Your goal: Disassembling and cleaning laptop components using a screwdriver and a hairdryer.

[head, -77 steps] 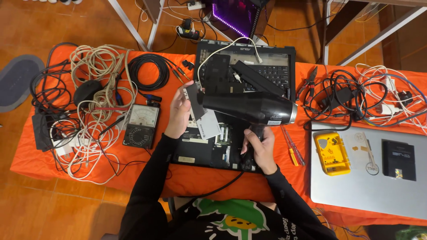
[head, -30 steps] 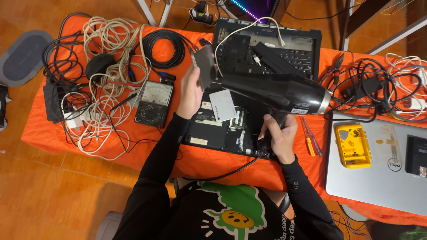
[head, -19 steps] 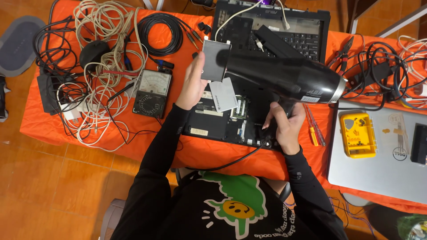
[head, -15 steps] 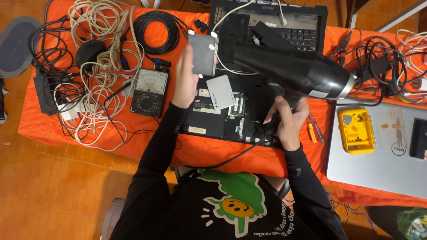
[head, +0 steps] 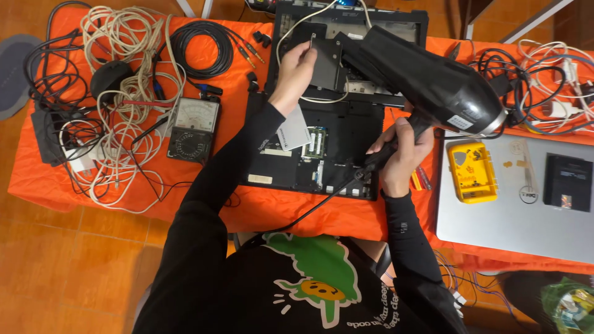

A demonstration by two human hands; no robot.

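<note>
Lifting panel (head: 322, 59) higher off laptop (head: 322, 142), left hand (head: 294, 71) fingers pinching it; right hand (head: 399, 151) gripping dryer (head: 433, 83), aiming next.

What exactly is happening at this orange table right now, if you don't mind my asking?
A person sits at a table covered in orange cloth, working over an opened black laptop lying with its insides exposed. The right hand grips the handle of a black hair dryer, held above the laptop. The left hand holds a dark flat panel by its edge near the dryer's nozzle. An analog multimeter and tangled cables lie to the left, a closed silver laptop to the right.
</note>
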